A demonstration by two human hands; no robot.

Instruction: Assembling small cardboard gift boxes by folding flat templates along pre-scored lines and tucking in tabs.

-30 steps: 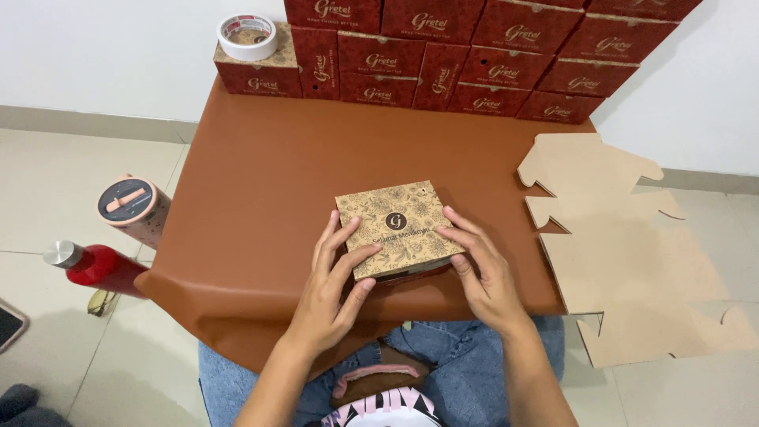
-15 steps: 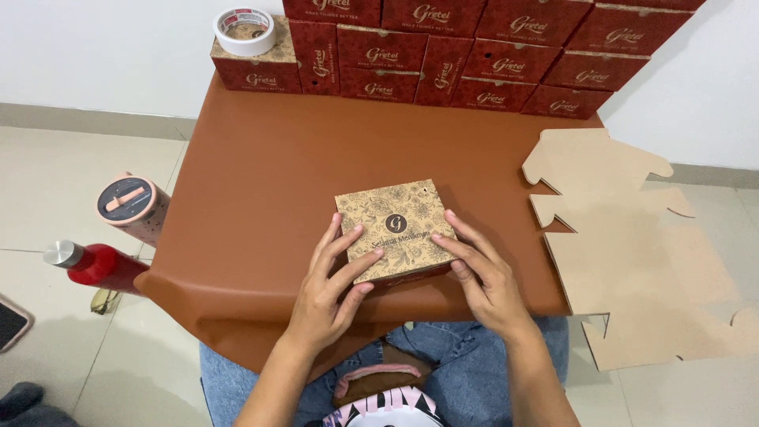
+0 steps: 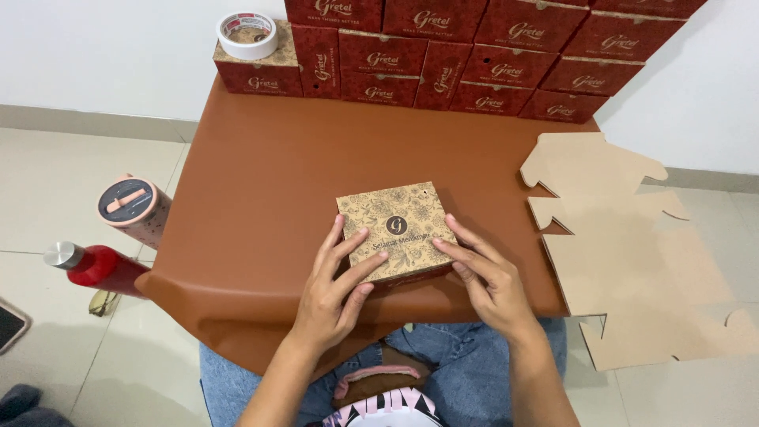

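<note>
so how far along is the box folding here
Done, by the look of it: a stack of closed red boxes lines the back of the brown table. In hand: both the left hand and the right hand press on the patterned lid of a closed box. Left: flat unfolded cardboard blanks lie at the right, and a tape roll sits on a rear box.

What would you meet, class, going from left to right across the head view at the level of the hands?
Red bottle → left hand → patterned tan box → right hand → flat cardboard cutouts.
</note>
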